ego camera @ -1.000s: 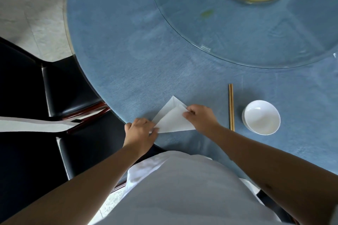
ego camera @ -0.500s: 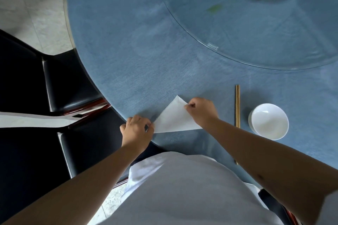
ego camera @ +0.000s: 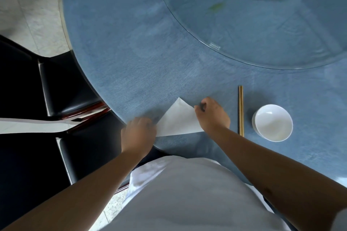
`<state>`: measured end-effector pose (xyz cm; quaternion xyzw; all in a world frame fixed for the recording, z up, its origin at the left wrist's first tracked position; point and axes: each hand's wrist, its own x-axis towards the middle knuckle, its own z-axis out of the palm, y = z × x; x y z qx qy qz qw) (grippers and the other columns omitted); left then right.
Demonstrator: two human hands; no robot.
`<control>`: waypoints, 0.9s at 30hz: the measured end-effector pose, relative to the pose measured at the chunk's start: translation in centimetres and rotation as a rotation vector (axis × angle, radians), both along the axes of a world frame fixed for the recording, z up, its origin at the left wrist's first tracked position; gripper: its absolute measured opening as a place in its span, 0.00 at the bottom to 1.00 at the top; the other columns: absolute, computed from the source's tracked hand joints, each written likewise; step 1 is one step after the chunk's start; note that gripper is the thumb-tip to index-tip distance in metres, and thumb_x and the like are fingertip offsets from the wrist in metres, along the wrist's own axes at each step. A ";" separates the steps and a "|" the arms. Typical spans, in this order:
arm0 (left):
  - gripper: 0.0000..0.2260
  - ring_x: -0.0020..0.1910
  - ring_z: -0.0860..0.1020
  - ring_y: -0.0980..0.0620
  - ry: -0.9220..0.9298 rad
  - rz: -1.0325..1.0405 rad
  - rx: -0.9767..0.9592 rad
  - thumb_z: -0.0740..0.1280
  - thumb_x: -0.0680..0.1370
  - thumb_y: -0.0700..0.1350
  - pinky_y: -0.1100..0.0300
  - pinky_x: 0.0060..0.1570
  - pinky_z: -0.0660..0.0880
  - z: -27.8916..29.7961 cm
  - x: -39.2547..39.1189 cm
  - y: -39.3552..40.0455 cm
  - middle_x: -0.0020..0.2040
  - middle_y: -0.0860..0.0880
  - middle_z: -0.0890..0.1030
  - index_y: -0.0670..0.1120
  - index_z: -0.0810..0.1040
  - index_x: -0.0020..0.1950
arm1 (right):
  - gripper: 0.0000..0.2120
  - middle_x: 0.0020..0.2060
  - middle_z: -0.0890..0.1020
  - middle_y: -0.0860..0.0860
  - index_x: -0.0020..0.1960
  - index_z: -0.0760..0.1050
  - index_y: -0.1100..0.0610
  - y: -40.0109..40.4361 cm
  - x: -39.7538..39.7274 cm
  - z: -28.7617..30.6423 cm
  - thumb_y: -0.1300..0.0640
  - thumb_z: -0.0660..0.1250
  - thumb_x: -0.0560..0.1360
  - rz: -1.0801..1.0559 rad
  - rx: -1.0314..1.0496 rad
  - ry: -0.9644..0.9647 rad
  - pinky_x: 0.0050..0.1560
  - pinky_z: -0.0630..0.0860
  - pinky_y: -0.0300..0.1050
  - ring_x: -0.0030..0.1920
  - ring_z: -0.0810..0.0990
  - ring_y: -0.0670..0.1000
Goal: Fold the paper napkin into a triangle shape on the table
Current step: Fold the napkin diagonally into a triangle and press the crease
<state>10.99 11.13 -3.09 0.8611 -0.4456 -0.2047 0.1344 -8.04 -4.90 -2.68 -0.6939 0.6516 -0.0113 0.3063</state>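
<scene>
A white paper napkin (ego camera: 178, 121) lies flat as a triangle near the front edge of the round blue table (ego camera: 142, 58), its apex pointing away from me. My left hand (ego camera: 139, 133) rests on the napkin's left corner at the table's edge, fingers curled over it. My right hand (ego camera: 213, 115) presses on the napkin's right side, fingertips pinched at its upper right edge. The right corner is hidden under that hand.
A pair of wooden chopsticks (ego camera: 241, 110) lies right of my right hand, and a white bowl (ego camera: 273, 123) sits beyond them. A glass turntable (ego camera: 262, 30) covers the table's far right. Black chairs (ego camera: 62, 84) stand at the left, against the table edge.
The raised top layer of the napkin has been laid down, so it now lies as one flat triangle. My right hand slid slightly along its right edge; my left hand stayed at the left corner.
</scene>
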 end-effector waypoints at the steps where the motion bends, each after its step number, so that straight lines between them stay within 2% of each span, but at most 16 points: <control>1: 0.11 0.53 0.75 0.46 -0.021 -0.033 -0.012 0.65 0.76 0.53 0.49 0.52 0.68 0.2 -0.2 -0.1 0.52 0.50 0.79 0.51 0.79 0.55 | 0.05 0.45 0.76 0.44 0.46 0.69 0.45 0.4 -0.7 -0.1 0.45 0.59 0.73 -0.031 0.003 -0.035 0.40 0.70 0.46 0.44 0.75 0.50; 4: 0.17 0.57 0.74 0.45 -0.081 -0.231 -0.045 0.62 0.75 0.55 0.48 0.55 0.68 0.7 -1.4 -0.9 0.56 0.49 0.78 0.49 0.77 0.60 | 0.13 0.55 0.76 0.48 0.56 0.71 0.48 2.4 -3.1 -0.5 0.47 0.62 0.74 0.067 -0.126 -0.054 0.52 0.72 0.51 0.55 0.73 0.53; 7: 0.21 0.66 0.71 0.46 -0.099 -0.493 -0.073 0.60 0.76 0.55 0.48 0.60 0.66 0.7 -3.4 -2.6 0.66 0.49 0.75 0.48 0.73 0.66 | 0.22 0.62 0.75 0.51 0.62 0.70 0.52 4.6 -5.2 -1.0 0.48 0.67 0.70 0.423 -0.363 0.028 0.58 0.69 0.55 0.62 0.71 0.55; 9: 0.23 0.72 0.67 0.44 -0.146 -0.627 -0.062 0.61 0.77 0.52 0.47 0.62 0.68 0.4 -4.6 -3.7 0.71 0.47 0.71 0.44 0.70 0.70 | 0.28 0.68 0.73 0.52 0.65 0.70 0.52 6.0 -6.0 -1.5 0.45 0.69 0.67 0.671 -0.407 0.117 0.59 0.68 0.57 0.67 0.68 0.54; 11: 0.24 0.74 0.65 0.43 -0.220 -0.708 -0.035 0.59 0.79 0.50 0.46 0.64 0.69 0.0 -5.2 -4.7 0.74 0.44 0.68 0.41 0.67 0.73 | 0.32 0.70 0.71 0.52 0.66 0.72 0.53 6.7 -6.2 -1.8 0.41 0.69 0.65 0.799 -0.390 0.177 0.60 0.70 0.59 0.70 0.68 0.53; 13: 0.26 0.76 0.60 0.43 -0.282 -0.763 0.012 0.54 0.80 0.50 0.45 0.68 0.66 -0.5 -5.3 -5.4 0.77 0.42 0.63 0.39 0.63 0.75 | 0.33 0.71 0.71 0.52 0.67 0.72 0.54 6.6 -6.1 -1.8 0.40 0.65 0.66 0.848 -0.359 0.209 0.60 0.70 0.58 0.71 0.67 0.52; 17: 0.31 0.79 0.50 0.45 -0.305 -0.801 0.117 0.47 0.80 0.57 0.44 0.75 0.51 -1.8 -4.0 -6.3 0.80 0.42 0.53 0.40 0.52 0.78 | 0.35 0.73 0.67 0.53 0.71 0.67 0.55 6.0 -6.0 -1.5 0.37 0.56 0.70 0.880 -0.227 0.247 0.65 0.66 0.59 0.73 0.64 0.53; 23: 0.35 0.79 0.49 0.46 -0.320 -0.792 0.129 0.48 0.78 0.64 0.42 0.74 0.49 -2.6 -3.0 -6.4 0.80 0.43 0.51 0.44 0.50 0.79 | 0.36 0.73 0.66 0.55 0.73 0.64 0.57 6.0 -7.1 -0.9 0.36 0.54 0.73 0.867 -0.165 0.279 0.68 0.65 0.59 0.73 0.64 0.55; 27: 0.37 0.78 0.46 0.44 -0.319 -0.738 0.153 0.50 0.76 0.68 0.41 0.74 0.46 -2.9 -2.7 -6.6 0.80 0.44 0.47 0.49 0.48 0.79 | 0.37 0.75 0.61 0.56 0.75 0.58 0.58 6.2 -7.9 -0.7 0.36 0.50 0.75 0.843 -0.115 0.270 0.69 0.60 0.62 0.75 0.58 0.56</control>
